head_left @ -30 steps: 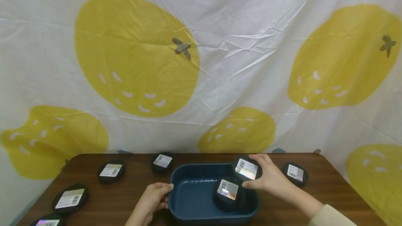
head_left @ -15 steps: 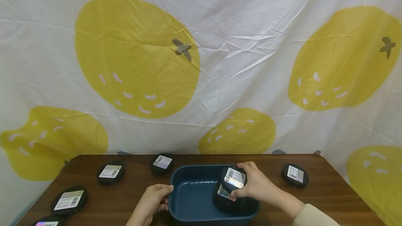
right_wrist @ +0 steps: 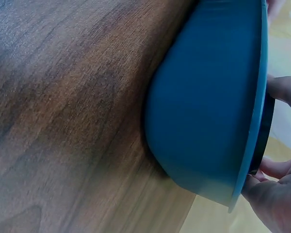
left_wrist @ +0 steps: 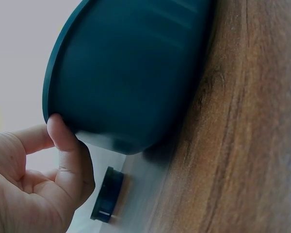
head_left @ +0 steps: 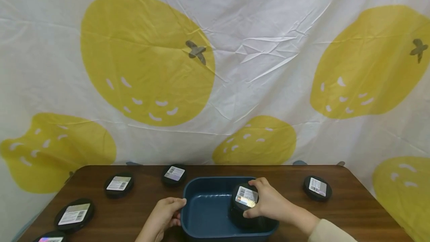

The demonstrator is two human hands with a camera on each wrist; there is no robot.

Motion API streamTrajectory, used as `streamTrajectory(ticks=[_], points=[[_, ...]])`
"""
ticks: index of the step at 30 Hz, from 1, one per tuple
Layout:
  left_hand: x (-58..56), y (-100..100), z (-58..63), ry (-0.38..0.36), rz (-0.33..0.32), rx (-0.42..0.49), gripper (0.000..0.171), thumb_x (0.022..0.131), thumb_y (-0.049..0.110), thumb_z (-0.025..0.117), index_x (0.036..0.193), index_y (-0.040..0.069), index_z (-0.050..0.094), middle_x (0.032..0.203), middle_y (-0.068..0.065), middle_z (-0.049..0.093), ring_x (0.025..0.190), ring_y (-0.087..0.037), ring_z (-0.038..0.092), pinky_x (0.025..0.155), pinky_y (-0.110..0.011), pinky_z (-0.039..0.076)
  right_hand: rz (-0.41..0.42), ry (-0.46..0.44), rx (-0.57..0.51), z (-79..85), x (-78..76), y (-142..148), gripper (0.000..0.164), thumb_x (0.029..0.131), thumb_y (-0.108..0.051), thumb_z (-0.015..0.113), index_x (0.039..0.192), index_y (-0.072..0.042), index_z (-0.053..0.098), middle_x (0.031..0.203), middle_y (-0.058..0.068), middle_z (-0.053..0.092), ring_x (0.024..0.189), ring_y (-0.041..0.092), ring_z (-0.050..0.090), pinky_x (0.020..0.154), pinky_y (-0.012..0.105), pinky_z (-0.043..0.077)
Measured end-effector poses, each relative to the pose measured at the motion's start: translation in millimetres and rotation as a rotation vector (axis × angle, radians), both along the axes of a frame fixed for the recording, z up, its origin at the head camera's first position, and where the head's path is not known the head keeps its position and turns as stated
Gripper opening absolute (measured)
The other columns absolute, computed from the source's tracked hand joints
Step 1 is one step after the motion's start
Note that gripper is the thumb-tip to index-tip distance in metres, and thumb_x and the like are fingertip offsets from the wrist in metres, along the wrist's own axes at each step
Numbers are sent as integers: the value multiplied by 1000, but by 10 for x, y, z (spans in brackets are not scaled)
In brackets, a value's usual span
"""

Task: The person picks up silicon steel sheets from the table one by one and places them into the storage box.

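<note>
Tub: deep blue, smooth, glossy floor, rounded corners, thin rim; one tub (head_left: 206, 214), flat on the table.
Right hand (head_left: 270, 201): thumb and fingers parted just to the held container's width, gripping its edge.
Held container (head_left: 246, 197): squat black disc, slightly tilted, over the right half of the tub; dark round body below it, mostly hidden, can't tell if they touch.
Left hand (head_left: 164, 212): thumb and fingertips nearly together, pinching the tub's left rim.
Loose containers (head_left: 316, 188): five black discs; four left of the tub (one cut by frame edge), one right.
Labels (head_left: 74, 214): white-silver rectangles with barcodes, one per disc; some shine rainbow.
Table (head_left: 134, 217): dark brown wood grain, rounded far corners.
Backdrop: white creased cloth (head_left: 262, 85) behind the table; five large yellow fruit prints (head_left: 147, 59), plus a sliver at the top.
Sleeve (head_left: 330, 231): cream, right arm.
</note>
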State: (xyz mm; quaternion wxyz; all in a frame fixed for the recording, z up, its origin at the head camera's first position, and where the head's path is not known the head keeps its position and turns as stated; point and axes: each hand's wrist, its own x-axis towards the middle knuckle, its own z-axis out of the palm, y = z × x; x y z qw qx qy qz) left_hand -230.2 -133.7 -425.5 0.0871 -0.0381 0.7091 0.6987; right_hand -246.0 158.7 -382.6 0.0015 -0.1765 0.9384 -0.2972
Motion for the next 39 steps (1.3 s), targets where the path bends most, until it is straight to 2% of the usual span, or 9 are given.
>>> streamTrajectory(ticks=[10,24,33,39], points=[[8,24,-4,-17,7,-3,28,88,15,58,98,-11,57,65,-2,51,57,-11,48,52,-23,45,17,-6,13,-58,22,13,89,52,-32,85,123,8,48,118,21,45,85,22,53,74,36,46],[-20,24,-35,-14,31,-6,30,90,13,56,101,-15,55,65,-3,50,57,-13,47,51,-24,46,72,6,22,-46,5,12,89,54,-29,87,123,10,46,110,18,45,84,21,52,75,34,46],[-29,26,-40,-7,39,-3,27,90,12,55,98,-14,56,64,-2,49,56,-13,47,50,-23,45,115,64,117,-41,-19,40,89,56,-36,87,122,10,48,106,13,46,86,19,52,76,36,48],[-22,18,-39,-1,23,3,28,90,13,55,98,-14,56,64,-2,49,56,-12,47,50,-23,45,148,108,164,-48,-22,68,89,60,-42,84,123,11,48,110,13,47,91,21,54,79,37,49]])
